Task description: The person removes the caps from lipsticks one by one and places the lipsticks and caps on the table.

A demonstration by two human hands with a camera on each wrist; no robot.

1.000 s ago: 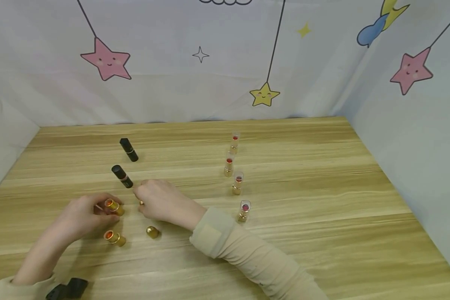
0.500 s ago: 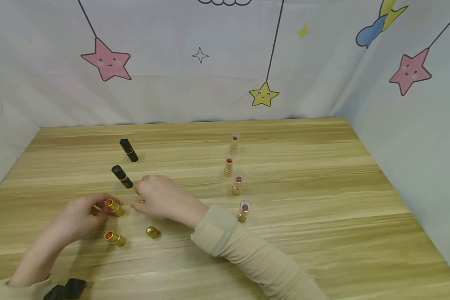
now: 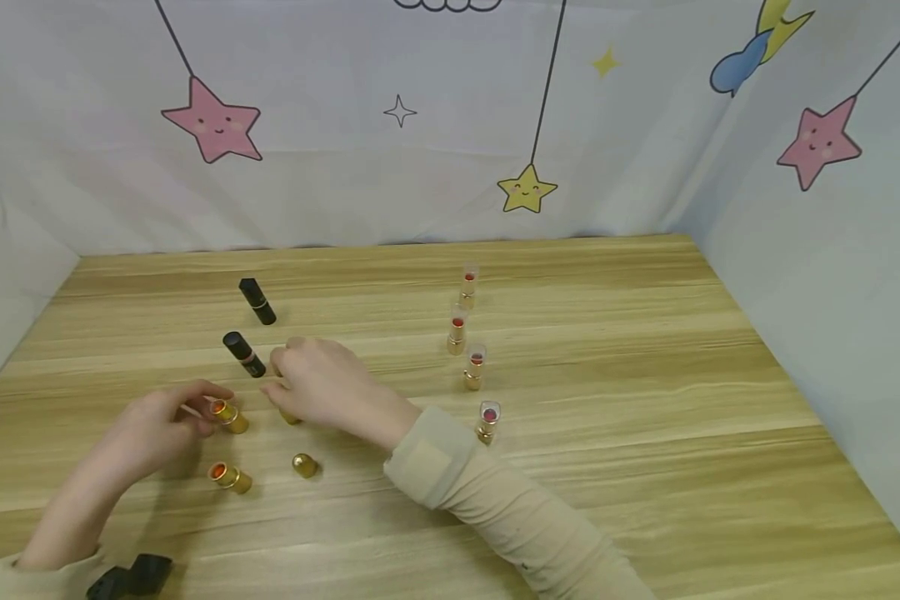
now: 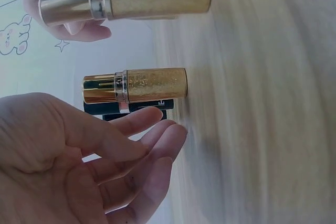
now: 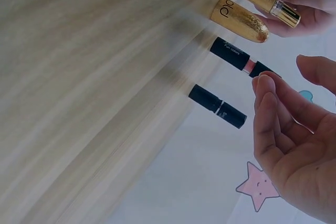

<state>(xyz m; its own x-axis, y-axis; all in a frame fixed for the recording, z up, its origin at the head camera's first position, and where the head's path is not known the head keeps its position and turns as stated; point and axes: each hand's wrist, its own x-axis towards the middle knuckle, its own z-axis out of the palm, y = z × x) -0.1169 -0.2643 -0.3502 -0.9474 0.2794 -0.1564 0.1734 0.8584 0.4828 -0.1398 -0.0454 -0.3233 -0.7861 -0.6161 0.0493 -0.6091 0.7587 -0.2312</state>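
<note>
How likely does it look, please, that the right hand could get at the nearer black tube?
Probably yes: the right hand looks empty and close to the nearer black tube, with nothing visible between them.

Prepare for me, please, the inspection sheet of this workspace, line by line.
Surface: wooden table with streaked grain.
Job's things: two uncapped gold lipsticks and two gold caps, all upright.
Clutter: two black lipsticks and four clear-capped lipsticks, apart from the gold ones; black object by the left sleeve.
Grippers: left hand beside the farther gold lipstick, right hand beside a gold cap; both hold nothing.
Cables: nothing seen.
Surroundings: white backdrop printed with stars.
</note>
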